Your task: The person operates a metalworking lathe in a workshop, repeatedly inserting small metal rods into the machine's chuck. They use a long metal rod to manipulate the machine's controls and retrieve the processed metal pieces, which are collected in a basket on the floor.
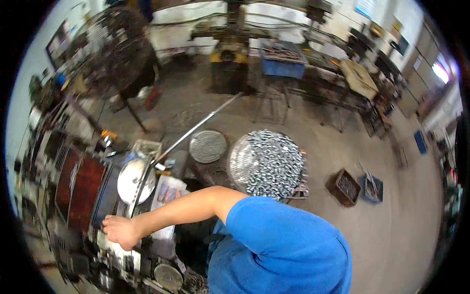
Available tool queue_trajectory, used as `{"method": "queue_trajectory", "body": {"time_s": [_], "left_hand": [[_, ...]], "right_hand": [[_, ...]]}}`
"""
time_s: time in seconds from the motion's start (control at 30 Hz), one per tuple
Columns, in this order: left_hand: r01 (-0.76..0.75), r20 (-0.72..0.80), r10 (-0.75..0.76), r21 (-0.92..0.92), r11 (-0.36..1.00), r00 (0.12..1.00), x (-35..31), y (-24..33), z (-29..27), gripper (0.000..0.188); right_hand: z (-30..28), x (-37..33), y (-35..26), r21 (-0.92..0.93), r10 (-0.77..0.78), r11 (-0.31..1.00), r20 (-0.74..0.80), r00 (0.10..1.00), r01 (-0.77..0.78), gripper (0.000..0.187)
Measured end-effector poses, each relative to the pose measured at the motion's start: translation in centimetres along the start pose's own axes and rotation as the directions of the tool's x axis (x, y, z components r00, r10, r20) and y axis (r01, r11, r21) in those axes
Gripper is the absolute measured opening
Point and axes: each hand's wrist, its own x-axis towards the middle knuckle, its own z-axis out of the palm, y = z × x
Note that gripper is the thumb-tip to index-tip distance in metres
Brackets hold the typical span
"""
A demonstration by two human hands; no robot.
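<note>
My right arm, in a blue short sleeve, reaches across to the left over a cluttered machine bench. At its end my right hand (121, 232) is closed, with the fingers curled over something at a pale machine surface (110, 247); what they grip is hidden. Just beyond the hand sits a round white disc or cover (131, 182). A long metal bar (193, 128) slants past it, out over the floor. Printed sheets (169, 192) lie beside my forearm. My left hand is out of the picture.
Small shiny metal parts (276, 164) fill much of a round tray (238, 159) ahead. Near it is a round patterned seat or lid (207, 146). Two bins, one brown (344, 187) and one dark blue (372, 190), stand at right. A large fan (117, 54) stands far left.
</note>
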Motion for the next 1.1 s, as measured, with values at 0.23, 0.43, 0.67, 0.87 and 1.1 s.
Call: {"method": "queue_trajectory", "body": {"time_s": [0.23, 0.43, 0.67, 0.87, 1.1], "left_hand": [[-0.157, 0.377, 0.227, -0.207, 0.966, 0.898, 6.6, 11.3, 9.2, 0.024], [-0.103, 0.435, 0.188, -0.212, 0.972, 0.881, 7.2, 11.5, 10.3, 0.023], [-0.004, 0.429, 0.073, -0.161, 0.987, 0.901, 6.9, 7.8, 9.9, 0.022], [0.274, 0.354, -0.234, -0.065, 0.960, 0.906, 5.4, -1.2, 8.5, 0.022], [0.736, 0.154, -0.719, -0.122, 0.666, 0.677, -10.5, -16.2, 1.8, 0.022]], "right_hand": [[-7.0, -12.8, 7.5, -0.126, 0.304, 0.941, -0.103, 0.947, -0.315, 0.025], [-8.2, -20.2, 11.1, -0.083, 0.454, 0.879, -0.151, 0.878, -0.469, 0.022], [-8.9, -25.6, 16.3, -0.097, 0.708, 0.693, -0.092, 0.700, -0.714, 0.023], [-6.9, -30.3, 22.0, -0.235, 0.823, 0.544, -0.036, 0.566, -0.805, 0.048], [-3.6, -31.3, 22.5, -0.303, 0.880, 0.472, 0.099, 0.465, -0.828, 0.057]]}}
